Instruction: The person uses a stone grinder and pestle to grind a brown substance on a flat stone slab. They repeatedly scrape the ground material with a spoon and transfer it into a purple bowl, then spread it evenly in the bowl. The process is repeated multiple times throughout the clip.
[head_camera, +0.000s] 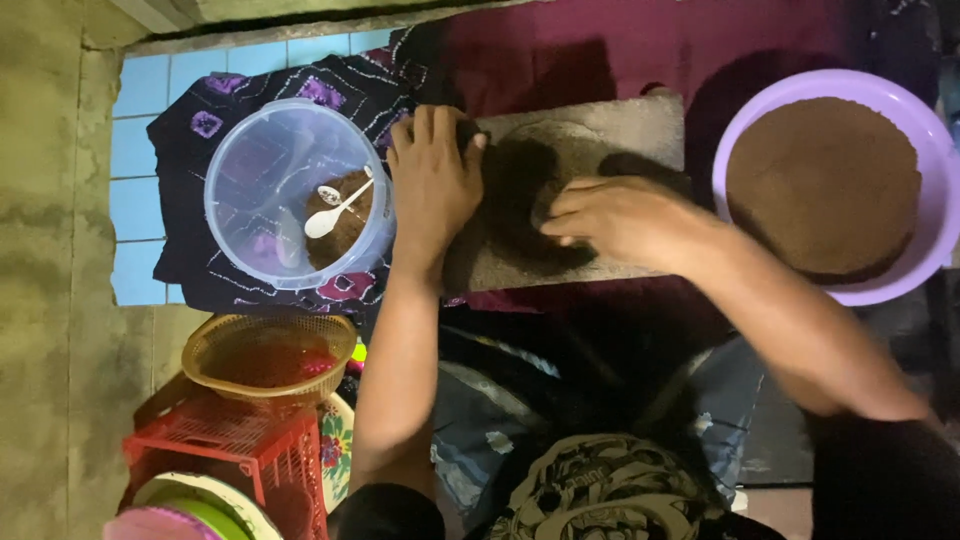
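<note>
Rough concrete floor (50, 300) runs down the left side, with a patch of pale blue tiles (140, 150) beside it and a dark maroon cloth (620, 45) spread along the top. On the maroon cloth lies a flat grey stone slab (640, 125), and a dark brown mass (520, 200) sits on its middle, partly hidden by shadow.

To the right of the slab, a purple basin (925, 120) holds a smooth round heap of brown powder (820, 185). To the left, on a dark patterned cloth (240, 95) with purple squares, stands a clear plastic tub (260, 190); inside it lie a small brown lump (345, 230) and a white spoon (335, 212).

Lower left, a yellow woven basket (210, 350) rests on a red plastic crate (270, 450), with the rim of a flowered plate (338, 440) just beside the crate.

Both hands are on the slab. The left hand (432, 180) lies flat, fingers pointing away and close together, pressed over the left edge of the dark brown mass. The right hand (620, 220) reaches in from the right, fingers curled and touching the mass's right side; whether it grips anything I cannot tell. The two hands are apart, with the mass between them.
</note>
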